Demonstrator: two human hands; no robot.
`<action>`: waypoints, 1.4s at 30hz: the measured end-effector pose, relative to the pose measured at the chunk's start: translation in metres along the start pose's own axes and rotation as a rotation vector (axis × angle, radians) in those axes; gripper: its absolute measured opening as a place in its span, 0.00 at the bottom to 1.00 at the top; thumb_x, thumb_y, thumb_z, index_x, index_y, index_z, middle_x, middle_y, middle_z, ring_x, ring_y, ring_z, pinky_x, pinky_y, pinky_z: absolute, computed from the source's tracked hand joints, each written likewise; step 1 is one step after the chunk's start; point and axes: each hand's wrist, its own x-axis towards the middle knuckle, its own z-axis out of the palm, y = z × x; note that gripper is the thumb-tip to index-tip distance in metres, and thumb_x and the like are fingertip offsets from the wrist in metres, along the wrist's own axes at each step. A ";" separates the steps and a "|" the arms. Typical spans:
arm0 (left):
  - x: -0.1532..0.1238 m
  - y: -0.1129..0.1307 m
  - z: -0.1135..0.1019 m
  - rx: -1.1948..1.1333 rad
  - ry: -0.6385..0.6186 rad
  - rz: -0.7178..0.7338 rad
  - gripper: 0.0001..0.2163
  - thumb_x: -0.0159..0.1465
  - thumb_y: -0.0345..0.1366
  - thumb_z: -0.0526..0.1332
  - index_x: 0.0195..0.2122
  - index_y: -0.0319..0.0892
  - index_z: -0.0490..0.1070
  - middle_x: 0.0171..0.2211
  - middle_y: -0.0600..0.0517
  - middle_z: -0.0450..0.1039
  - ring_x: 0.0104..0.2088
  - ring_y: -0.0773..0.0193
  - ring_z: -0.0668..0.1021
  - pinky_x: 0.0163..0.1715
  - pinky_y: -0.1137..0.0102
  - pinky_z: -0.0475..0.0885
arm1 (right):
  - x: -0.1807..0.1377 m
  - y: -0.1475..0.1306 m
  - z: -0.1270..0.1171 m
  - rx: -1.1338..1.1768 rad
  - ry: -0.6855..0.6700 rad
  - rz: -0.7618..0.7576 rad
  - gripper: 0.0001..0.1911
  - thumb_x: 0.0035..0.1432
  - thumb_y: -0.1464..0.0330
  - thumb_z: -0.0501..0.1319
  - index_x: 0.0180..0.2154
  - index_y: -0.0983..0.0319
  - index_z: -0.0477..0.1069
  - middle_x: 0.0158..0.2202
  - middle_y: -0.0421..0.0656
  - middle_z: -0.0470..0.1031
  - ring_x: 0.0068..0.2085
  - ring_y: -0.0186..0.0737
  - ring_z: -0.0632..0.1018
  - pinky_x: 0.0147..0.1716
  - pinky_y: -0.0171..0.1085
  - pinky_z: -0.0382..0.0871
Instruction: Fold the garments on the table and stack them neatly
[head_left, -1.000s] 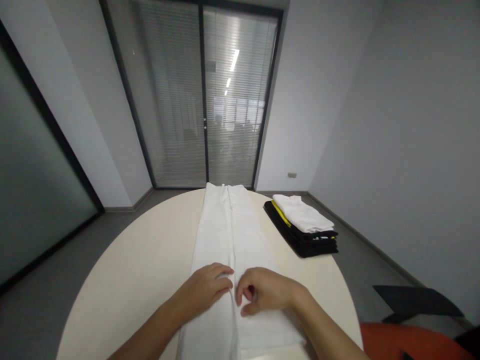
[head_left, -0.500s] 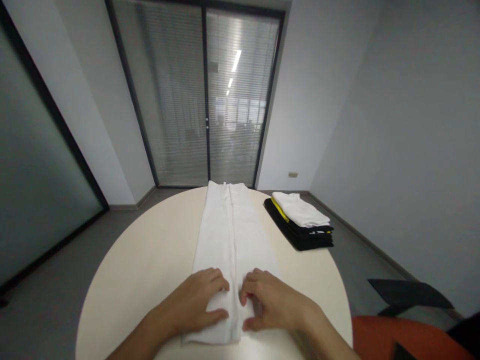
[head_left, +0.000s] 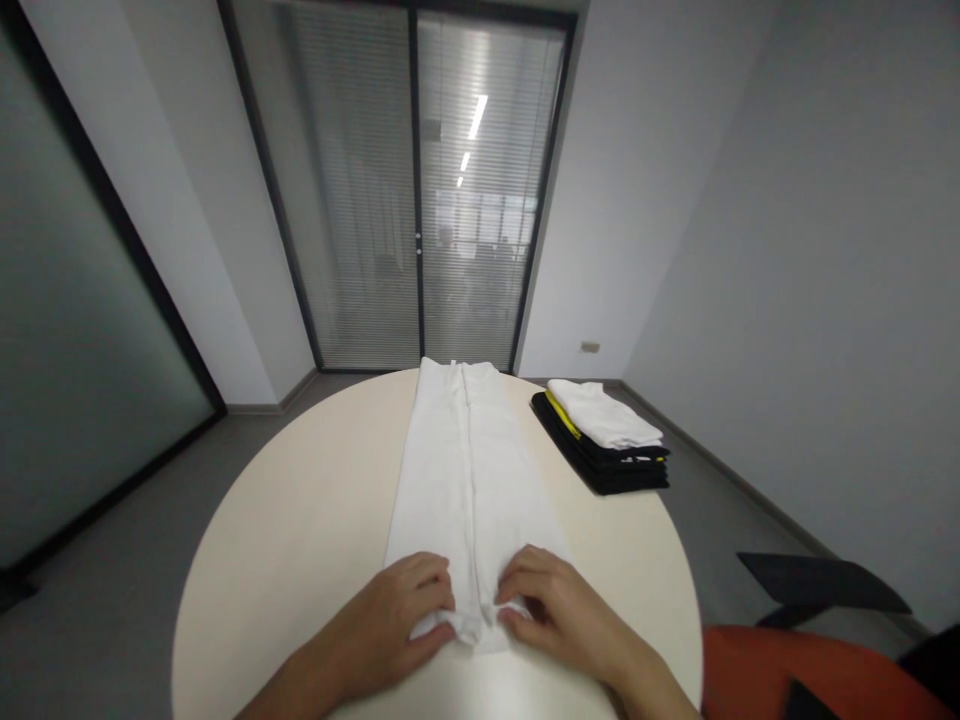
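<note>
A white garment (head_left: 439, 470), folded into a long strip with a seam line down its middle, lies flat across the round table. My left hand (head_left: 401, 610) grips its near edge at the left, fingers on top and thumb on the near side. At the right of the same edge, my right hand (head_left: 559, 605) holds the cloth between its thumb and curled fingers. Between the two hands the near hem is bunched and slightly lifted. What lies under my fingers is hidden.
A stack of folded clothes (head_left: 600, 465), black and yellow with white on top, sits at the table's right edge. The pale round table (head_left: 300, 520) has an orange chair (head_left: 780, 665) at its right. Glass doors with blinds (head_left: 472, 290) stand beyond.
Both hands have closed on the near hem of the white garment. That edge has moved away from me and is now bunched. The stack has not moved.
</note>
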 end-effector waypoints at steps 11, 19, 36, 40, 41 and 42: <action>0.004 0.010 0.008 0.065 0.081 0.106 0.07 0.59 0.31 0.65 0.39 0.44 0.71 0.43 0.50 0.75 0.44 0.58 0.76 0.45 0.63 0.74 | -0.006 -0.003 0.004 -0.158 0.016 -0.007 0.15 0.49 0.69 0.67 0.42 0.57 0.75 0.41 0.42 0.75 0.42 0.41 0.74 0.42 0.37 0.65; 0.001 -0.003 0.019 0.147 0.368 0.232 0.11 0.65 0.30 0.58 0.48 0.46 0.71 0.42 0.53 0.82 0.42 0.61 0.83 0.43 0.67 0.78 | -0.016 0.010 0.009 -0.346 0.136 -0.164 0.12 0.61 0.74 0.57 0.43 0.58 0.74 0.34 0.42 0.76 0.36 0.39 0.75 0.36 0.37 0.63; 0.005 0.001 0.027 0.139 0.218 0.183 0.15 0.61 0.24 0.56 0.48 0.44 0.68 0.42 0.51 0.80 0.39 0.59 0.80 0.39 0.64 0.77 | -0.030 0.013 -0.002 -0.490 0.014 -0.189 0.11 0.57 0.74 0.56 0.40 0.58 0.72 0.34 0.43 0.74 0.35 0.41 0.72 0.36 0.40 0.61; 0.007 0.004 0.025 0.154 0.065 0.171 0.10 0.59 0.32 0.64 0.42 0.45 0.70 0.48 0.51 0.78 0.43 0.56 0.79 0.41 0.62 0.77 | -0.024 0.007 -0.004 -0.427 -0.094 -0.059 0.11 0.52 0.73 0.57 0.38 0.58 0.71 0.35 0.42 0.73 0.36 0.40 0.72 0.36 0.39 0.61; 0.008 0.006 0.022 0.154 0.024 0.177 0.10 0.58 0.35 0.66 0.40 0.45 0.69 0.50 0.52 0.78 0.44 0.55 0.79 0.42 0.61 0.76 | -0.023 0.005 -0.004 -0.418 -0.101 -0.049 0.11 0.52 0.73 0.57 0.38 0.59 0.71 0.35 0.42 0.73 0.37 0.41 0.72 0.37 0.39 0.62; 0.008 0.008 0.019 0.147 -0.002 0.181 0.10 0.58 0.37 0.68 0.39 0.45 0.69 0.51 0.52 0.77 0.45 0.54 0.78 0.44 0.61 0.76 | -0.022 0.004 -0.004 -0.407 -0.102 -0.044 0.11 0.53 0.73 0.56 0.39 0.59 0.71 0.36 0.43 0.73 0.37 0.41 0.72 0.38 0.39 0.63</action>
